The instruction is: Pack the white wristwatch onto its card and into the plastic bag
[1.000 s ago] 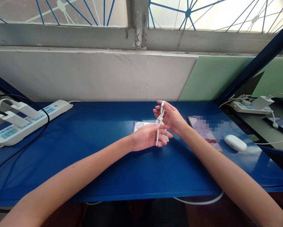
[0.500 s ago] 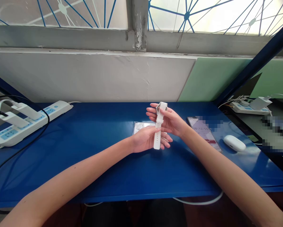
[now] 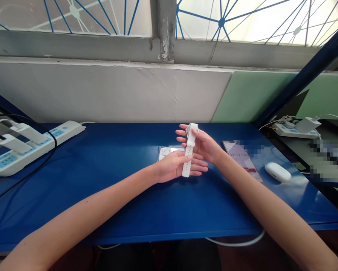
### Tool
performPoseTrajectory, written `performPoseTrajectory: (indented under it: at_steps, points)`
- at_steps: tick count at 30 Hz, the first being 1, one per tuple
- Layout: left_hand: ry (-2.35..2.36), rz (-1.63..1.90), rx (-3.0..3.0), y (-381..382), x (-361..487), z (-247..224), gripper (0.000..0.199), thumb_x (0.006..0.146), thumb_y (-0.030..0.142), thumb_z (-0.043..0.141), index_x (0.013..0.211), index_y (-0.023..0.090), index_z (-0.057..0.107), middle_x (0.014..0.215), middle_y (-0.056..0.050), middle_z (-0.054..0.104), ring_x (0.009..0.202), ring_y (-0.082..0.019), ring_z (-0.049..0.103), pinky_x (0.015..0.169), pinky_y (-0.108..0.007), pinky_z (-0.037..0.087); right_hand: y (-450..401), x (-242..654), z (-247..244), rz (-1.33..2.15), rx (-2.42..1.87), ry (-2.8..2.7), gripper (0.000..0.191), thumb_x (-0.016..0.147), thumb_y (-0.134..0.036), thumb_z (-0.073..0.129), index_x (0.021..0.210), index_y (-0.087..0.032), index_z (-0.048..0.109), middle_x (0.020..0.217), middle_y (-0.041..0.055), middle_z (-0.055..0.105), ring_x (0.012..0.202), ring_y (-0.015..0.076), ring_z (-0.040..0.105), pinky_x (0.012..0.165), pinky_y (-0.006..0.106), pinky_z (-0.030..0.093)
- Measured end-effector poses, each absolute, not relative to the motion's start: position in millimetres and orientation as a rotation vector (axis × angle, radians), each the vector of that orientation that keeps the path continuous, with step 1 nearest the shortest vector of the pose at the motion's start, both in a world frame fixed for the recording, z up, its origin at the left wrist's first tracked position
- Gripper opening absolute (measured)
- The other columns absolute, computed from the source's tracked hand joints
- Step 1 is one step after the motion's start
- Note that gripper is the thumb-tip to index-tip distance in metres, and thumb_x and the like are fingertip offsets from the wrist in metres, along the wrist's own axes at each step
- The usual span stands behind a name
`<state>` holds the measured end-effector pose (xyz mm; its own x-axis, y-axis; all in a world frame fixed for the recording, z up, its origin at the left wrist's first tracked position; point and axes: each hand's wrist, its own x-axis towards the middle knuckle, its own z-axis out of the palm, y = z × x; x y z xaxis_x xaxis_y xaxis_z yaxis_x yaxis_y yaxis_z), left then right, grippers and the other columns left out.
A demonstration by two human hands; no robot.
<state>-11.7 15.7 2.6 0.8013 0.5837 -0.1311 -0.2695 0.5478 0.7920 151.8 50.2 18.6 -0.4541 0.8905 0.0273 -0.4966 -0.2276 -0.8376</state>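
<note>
A white wristwatch [image 3: 190, 140] is held between both hands above the blue table, its holed strap hanging toward me. My left hand [image 3: 174, 165] pinches that strap under the thumb, with the other fingers stretched out behind it. Around the upper end, at the watch case and buckle, my right hand [image 3: 204, 143] grips with its thumb on the strap and its fingers behind. The watch's face is turned away and mostly hidden. Partly covered by my left hand, a clear plastic packet [image 3: 165, 151] lies on the table.
A phone [image 3: 242, 160] with a lit screen and a white earbud case [image 3: 278, 172] lie right of my hands on the table [image 3: 123, 203]. At the left stands a power strip [image 3: 64, 130] with plugged-in chargers and a black cable [image 3: 27, 175]. Another power strip [image 3: 295, 131] is at the far right.
The fingers of my left hand have straightened out behind the strap, and its thumb lies further across it. The watch stays in both hands; the view has shifted slightly.
</note>
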Motion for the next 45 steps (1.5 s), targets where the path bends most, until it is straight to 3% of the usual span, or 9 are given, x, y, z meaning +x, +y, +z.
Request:
performPoseTrajectory:
  at_steps: [8,23,39,45]
  points:
    - [0.375,0.492,0.87,15.1,-12.8,-0.1,0.023,0.093,0.017,0.058,0.112,0.006,0.064,0.117,-0.023,0.067,0.109,-0.031,0.066,0.1,-0.047,0.045,50.0,153.4,18.9,1.954,-0.521,-0.99,0.033,0.099,-0.026,0.035,0.118,-0.018,0.061,0.114,0.0068,0.07,0.094,0.017,0.068,0.075,0.027,0.057]
    - [0.401,0.465,0.854,14.7,-12.7,3.3,0.026,0.096,0.015,0.047,0.112,0.005,0.065,0.115,-0.023,0.068,0.105,-0.029,0.068,0.097,-0.043,0.048,47.7,153.3,21.5,1.982,-0.449,-1.057,0.044,0.099,-0.041,0.03,0.122,-0.019,0.061,0.126,0.0085,0.065,0.111,0.0219,0.062,0.097,0.039,0.048]
    - [0.363,0.466,0.86,13.2,-13.1,2.1,0.023,0.094,0.017,0.058,0.116,0.011,0.062,0.114,-0.02,0.068,0.104,-0.029,0.068,0.093,-0.042,0.051,45.5,152.9,24.8,2.006,-0.435,-1.057,0.051,0.098,-0.047,0.026,0.123,-0.019,0.06,0.126,0.0092,0.065,0.11,0.0226,0.062,0.099,0.04,0.046]
    - [0.371,0.462,0.861,13.8,-13.5,6.7,0.021,0.093,0.015,0.058,0.112,0.008,0.063,0.112,-0.021,0.069,0.103,-0.029,0.069,0.092,-0.042,0.051,45.3,152.9,25.8,1.994,-0.433,-1.068,0.054,0.099,-0.048,0.022,0.124,-0.018,0.06,0.125,0.0095,0.065,0.109,0.0228,0.063,0.096,0.039,0.048]
